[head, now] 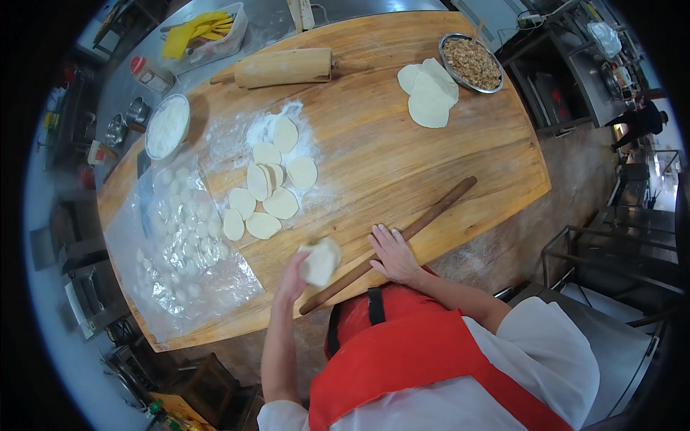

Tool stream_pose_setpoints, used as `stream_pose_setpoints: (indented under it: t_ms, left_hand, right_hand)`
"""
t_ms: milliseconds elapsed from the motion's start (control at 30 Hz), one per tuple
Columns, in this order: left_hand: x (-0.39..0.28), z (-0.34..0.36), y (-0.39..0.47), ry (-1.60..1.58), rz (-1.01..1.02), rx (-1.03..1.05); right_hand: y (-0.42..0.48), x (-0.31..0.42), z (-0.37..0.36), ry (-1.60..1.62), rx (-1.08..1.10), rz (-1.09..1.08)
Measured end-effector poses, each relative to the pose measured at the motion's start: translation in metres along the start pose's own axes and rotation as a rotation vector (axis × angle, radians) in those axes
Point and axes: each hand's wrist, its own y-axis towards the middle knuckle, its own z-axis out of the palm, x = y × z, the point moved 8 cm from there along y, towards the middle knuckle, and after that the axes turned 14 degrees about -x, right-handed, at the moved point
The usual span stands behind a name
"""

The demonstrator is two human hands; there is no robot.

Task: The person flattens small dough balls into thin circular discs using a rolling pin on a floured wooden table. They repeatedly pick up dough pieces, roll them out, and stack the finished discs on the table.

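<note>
A round sheet of dough [322, 262], blurred by motion, hangs from my left hand [292, 277] near the table's front edge. My right hand [395, 256] lies with spread fingers over a thin wooden rolling pin [441, 204], which slants across the board. Whether those fingers grip the pin or only rest on it is hard to tell. Beyond my left hand, several small dough discs [281, 203] lie on floured wood, some overlapping. To the left, clear plastic sheeting [226, 280] covers many white dough balls [186, 210]. Larger rolled wrappers [429, 105] overlap at the far right.
A metal bowl of crumbly brown filling [471, 62] stands at the far right corner. A thick rolling pin [283, 68] lies along the back. At back left are a bowl of flour [168, 126], a red-lidded jar [152, 76] and a plastic bin [237, 32] with yellow gloves.
</note>
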Motion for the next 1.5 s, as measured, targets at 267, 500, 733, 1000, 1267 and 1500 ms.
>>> stream_pose_setpoints:
  t_ms: [267, 500, 733, 1000, 1267, 1500]
  left_hand:
    - [-0.156, 0.176, 0.023, 0.551, 1.035, -0.035]
    - [-0.124, 0.11, 0.071, 1.536, 1.409, -0.777]
    - [-0.13, 0.086, 0.051, 0.795, 1.135, -0.691]
    - [-0.142, 0.083, 0.061, 0.669, 1.199, -0.586]
    - [-0.127, 0.119, 0.049, 1.341, 1.297, -0.324]
    - [-0.125, 0.105, 0.066, 0.916, 1.119, -0.549]
  right_hand:
    - [0.009, -0.017, -0.003, 0.039, -0.175, 0.043]
    - [0.01, -0.045, -0.016, -0.008, -0.322, 0.058]
    - [0.014, -0.059, -0.027, -0.015, -0.312, 0.025]
    - [0.017, -0.052, -0.033, -0.023, -0.344, 0.046]
    - [0.015, -0.056, -0.026, -0.012, -0.314, 0.071]
    - [-0.001, -0.086, -0.033, -0.146, -0.22, 0.171]
